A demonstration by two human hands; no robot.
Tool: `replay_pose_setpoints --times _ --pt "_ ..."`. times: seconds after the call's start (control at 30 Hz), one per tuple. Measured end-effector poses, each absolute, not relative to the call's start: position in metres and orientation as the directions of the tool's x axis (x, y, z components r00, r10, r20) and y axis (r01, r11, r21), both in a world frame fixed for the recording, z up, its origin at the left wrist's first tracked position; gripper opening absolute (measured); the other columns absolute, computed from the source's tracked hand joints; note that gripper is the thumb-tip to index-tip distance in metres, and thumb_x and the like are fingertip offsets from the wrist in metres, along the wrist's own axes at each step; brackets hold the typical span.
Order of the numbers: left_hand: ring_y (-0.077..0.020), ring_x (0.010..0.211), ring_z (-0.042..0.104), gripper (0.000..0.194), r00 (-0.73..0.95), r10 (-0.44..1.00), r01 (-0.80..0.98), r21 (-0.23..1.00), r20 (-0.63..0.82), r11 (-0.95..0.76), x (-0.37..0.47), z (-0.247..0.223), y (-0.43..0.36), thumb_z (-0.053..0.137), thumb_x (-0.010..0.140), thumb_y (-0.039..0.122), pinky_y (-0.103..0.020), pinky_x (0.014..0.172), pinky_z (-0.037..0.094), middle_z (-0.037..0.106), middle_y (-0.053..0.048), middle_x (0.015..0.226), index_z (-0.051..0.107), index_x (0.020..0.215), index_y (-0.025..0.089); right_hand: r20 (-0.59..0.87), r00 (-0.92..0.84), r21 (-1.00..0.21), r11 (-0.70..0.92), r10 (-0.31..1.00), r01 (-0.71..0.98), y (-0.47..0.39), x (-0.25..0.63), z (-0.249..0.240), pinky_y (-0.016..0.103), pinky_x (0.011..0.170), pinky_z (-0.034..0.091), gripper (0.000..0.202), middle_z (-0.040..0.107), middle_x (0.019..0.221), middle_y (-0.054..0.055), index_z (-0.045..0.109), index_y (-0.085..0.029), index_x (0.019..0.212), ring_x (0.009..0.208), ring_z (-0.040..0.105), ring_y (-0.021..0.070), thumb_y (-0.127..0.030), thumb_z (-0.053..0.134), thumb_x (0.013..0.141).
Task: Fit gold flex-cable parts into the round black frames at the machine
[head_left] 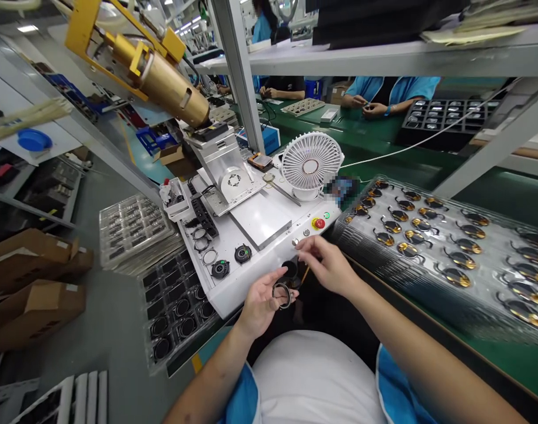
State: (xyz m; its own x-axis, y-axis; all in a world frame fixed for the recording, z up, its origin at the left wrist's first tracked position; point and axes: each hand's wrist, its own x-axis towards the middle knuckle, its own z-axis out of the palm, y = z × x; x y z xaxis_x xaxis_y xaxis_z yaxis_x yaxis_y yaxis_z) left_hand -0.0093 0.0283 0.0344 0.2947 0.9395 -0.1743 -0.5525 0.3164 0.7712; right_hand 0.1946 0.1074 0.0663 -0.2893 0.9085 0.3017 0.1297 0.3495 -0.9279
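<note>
Fingers of the left hand (256, 306) are bent around a dark ring (283, 296), gripping it low in front of the white machine (233, 294). The right hand (328, 268) has its fingers bent, tips close together beside a silver button (295, 241) on the machine's front; I cannot tell whether they touch it or pinch anything.

At the far left, blue lettering on a white panel (8, 126) is cut off and not readable in full. Below it, cardboard boxes (33, 300) carry white labels (72, 288) too small to read. Next comes a stack of clear trays (134, 227) with small parts, then a tray (170, 309) of black square and round pieces beside the machine.

On the machine's left side lie three thin rings (209, 256) and two black round pieces (242, 254) with green marks. A gold cylinder (174, 88) in a yellow frame leans over a silver metal stand (229, 171); a flat metal block (262, 222) lies in front of the stand. Right of these is a white fan (311, 168). The small marks by the buttons cannot be read, nor can any on the yellow surround of the red button (320, 224). A green-ringed button (326, 215) is just beside it.

Farther right, stacked clear trays (370, 235) hold round black-and-amber pieces (456, 277). Across the green table (313, 126), a person's hands (375, 110) are close together near a black tray (445, 126).
</note>
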Motion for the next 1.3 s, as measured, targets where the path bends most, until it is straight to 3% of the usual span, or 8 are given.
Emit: replay_pose_setpoints --times 0.13,0.4,0.57,0.67,0.73,0.87,1.13,1.3 --pt "-0.0234 0.088 0.075 0.097 0.285 0.944 -0.522 0.799 -0.165 0.298 -0.012 0.037 0.027 0.101 0.05 0.049 -0.034 0.087 0.055 0.079 -0.01 0.093 0.066 0.134 0.014 -0.039 -0.152 -0.999 -0.035 0.988 0.03 0.166 0.175 0.072 0.025 0.049 0.048 0.028 0.064 0.06 -0.003 0.047 -0.023 0.083 0.047 0.056 0.0139 -0.04 0.069 0.088" --pt "-0.0233 0.088 0.076 0.095 0.219 0.969 -0.475 0.855 -0.117 0.21 -0.026 0.028 0.01 0.1 0.053 0.05 -0.035 0.087 0.058 0.079 -0.009 0.098 0.065 0.136 0.019 -0.123 -0.024 -0.986 -0.119 0.992 0.12 0.205 0.163 0.067 0.022 0.038 0.039 0.029 0.059 0.051 -0.007 0.047 -0.024 0.089 0.035 0.05 0.0142 -0.028 0.075 0.08" --pt "-0.0307 0.106 0.075 0.112 0.18 0.983 -0.208 0.975 -0.035 0.073 -0.026 0.02 0.002 0.099 0.06 0.04 -0.042 0.095 0.059 0.071 -0.02 0.128 0.043 0.155 0.021 0.012 0.019 -0.988 0.009 1.0 0.152 0.149 0.18 0.057 0.024 0.044 0.041 0.031 0.059 0.06 -0.006 0.053 -0.023 0.094 0.044 0.054 0.0142 -0.039 0.075 0.08" --pt "-0.031 0.107 0.075 0.115 0.182 0.979 0.033 0.994 0.092 -0.1 -0.014 0.011 0.0 0.098 0.062 0.037 -0.047 0.096 0.062 0.033 -0.026 0.165 0.036 0.159 0.027 0.008 -0.168 -0.997 0.021 0.986 0.075 0.099 0.179 0.044 0.028 0.055 0.052 0.032 0.07 0.078 0.004 0.064 -0.019 0.09 0.067 0.067 0.0198 -0.05 0.071 0.085" --pt "-0.0303 0.105 0.075 0.117 0.265 0.951 0.203 0.955 0.16 -0.217 -0.003 0.006 0.002 0.095 0.066 0.038 -0.048 0.095 0.063 0.016 -0.026 0.171 0.029 0.162 0.03 -0.035 -0.246 -0.999 -0.036 0.969 -0.003 0.075 0.175 0.035 0.032 0.069 0.059 0.04 0.076 0.1 0.01 0.071 -0.017 0.105 0.087 0.073 0.0245 -0.053 0.07 0.088" --pt "-0.0354 0.106 0.075 0.126 0.437 0.894 0.449 0.836 0.103 -0.316 0.012 0.006 0.01 0.093 0.068 0.037 -0.057 0.1 0.06 0.017 -0.025 0.171 0.013 0.166 0.03 -0.102 -0.171 -0.98 -0.129 0.98 -0.153 0.06 0.173 0.031 0.039 0.079 0.061 0.053 0.077 0.109 0.013 0.072 -0.018 0.119 0.096 0.073 0.0288 -0.058 0.075 0.085" --pt "-0.0331 0.105 0.077 0.096 0.361 0.916 -0.015 0.983 0.176 -0.183 0.004 0.025 0.015 0.1 0.057 0.025 -0.045 0.091 0.064 0.011 -0.023 0.173 0.056 0.142 0.029 -0.158 -0.222 -0.947 -0.211 0.962 -0.242 0.067 0.192 0.053 0.029 0.056 0.054 0.042 0.069 0.063 0.003 0.074 -0.017 0.085 0.055 0.062 0.0162 -0.056 0.085 0.076" --pt "-0.0327 0.103 0.078 0.089 0.404 0.884 0.023 0.964 0.234 -0.266 -0.002 0.023 0.013 0.099 0.058 0.023 -0.047 0.094 0.063 0.022 -0.026 0.17 0.058 0.136 0.025 -0.195 -0.195 -0.956 -0.231 0.961 -0.183 0.064 0.192 0.054 0.027 0.053 0.054 0.044 0.068 0.064 0.002 0.071 -0.017 0.082 0.053 0.063 0.0152 -0.054 0.09 0.07"
